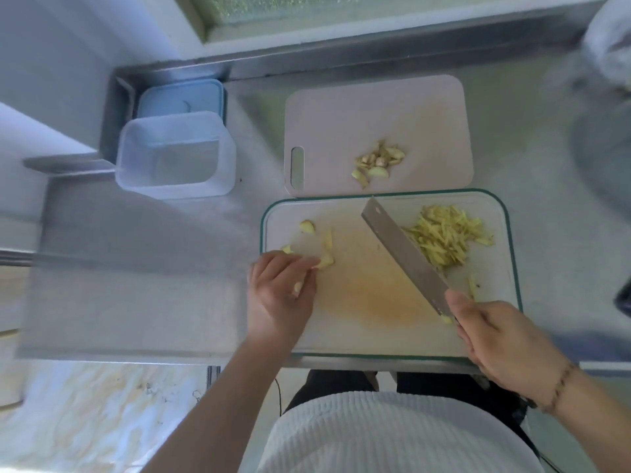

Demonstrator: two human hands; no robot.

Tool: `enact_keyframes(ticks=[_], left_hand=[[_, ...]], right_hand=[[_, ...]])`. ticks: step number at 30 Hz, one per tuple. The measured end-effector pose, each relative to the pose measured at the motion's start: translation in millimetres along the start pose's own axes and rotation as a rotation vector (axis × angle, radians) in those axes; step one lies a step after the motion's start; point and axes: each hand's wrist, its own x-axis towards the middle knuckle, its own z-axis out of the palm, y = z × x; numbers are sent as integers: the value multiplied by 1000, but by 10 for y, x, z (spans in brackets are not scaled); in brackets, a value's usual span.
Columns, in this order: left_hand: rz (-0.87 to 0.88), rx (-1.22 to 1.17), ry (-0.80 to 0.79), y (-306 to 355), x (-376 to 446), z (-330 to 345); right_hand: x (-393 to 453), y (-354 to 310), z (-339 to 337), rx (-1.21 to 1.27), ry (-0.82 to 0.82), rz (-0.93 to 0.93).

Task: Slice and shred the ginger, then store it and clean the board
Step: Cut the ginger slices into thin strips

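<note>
On the steel tabletop [143, 302], at about ten o'clock from the person, stands a clear plastic tub [176, 155] without its lid, and just behind it lies a pale blue lid [181, 99], touching the corner wall.

The left hand [278, 291] rests at the nine o'clock edge of the green-rimmed cutting board [382, 329]; its fingers [300, 264] are curled round small chunks of ginger, one pale piece showing in the palm. More ginger pieces [326, 249] lie loose on the board just beyond the fingertips, toward twelve o'clock.

A yellowish stain spreads over the middle of the board. The cleaver [404, 252] slants across it, tip toward eleven o'clock, blade edge on the board.

Beyond the near board, at twelve o'clock and touching it, lies a second, pinkish board [341, 114] carrying a small heap of ginger trimmings [377, 162].

At two o'clock of the near board, right of the blade, is the pile of shredded ginger [447, 237].

The right hand [495, 339], a bracelet [560, 384] on its wrist, is wrapped round the cleaver's handle at the board's five o'clock corner.
</note>
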Motion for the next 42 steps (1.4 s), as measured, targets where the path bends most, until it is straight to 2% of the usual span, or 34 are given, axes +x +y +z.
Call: enact_keyframes(ticks=[3,7,14,20,30,33,36,39,42], left_hand=[[-131,26,-21,-211,162,-161],[-266,50,-211,-327,239,-291],[-249,96,-316,-178,251,-289],[-403,-12,-389,-109,288,-301],[-590,-8,-456,-68,324,-358],[-498,230,-571,-17,353,-368],[-441,294,-609,5,326,-348],[-419,310,-607,48,285,-333],[-375,275,-498,60,231,-372]], right_hand=[[-34,-123,27,22,-6,5],[-5,-297,41,211,-51,85],[13,-527,-45,444,-152,220],[-12,-577,-128,441,-177,218],[-80,-658,-86,388,-193,186],[-105,-665,-71,386,-195,166],[-122,-675,-63,387,-197,169],[-126,-675,-56,379,-210,150],[-135,-666,-47,371,-210,131]])
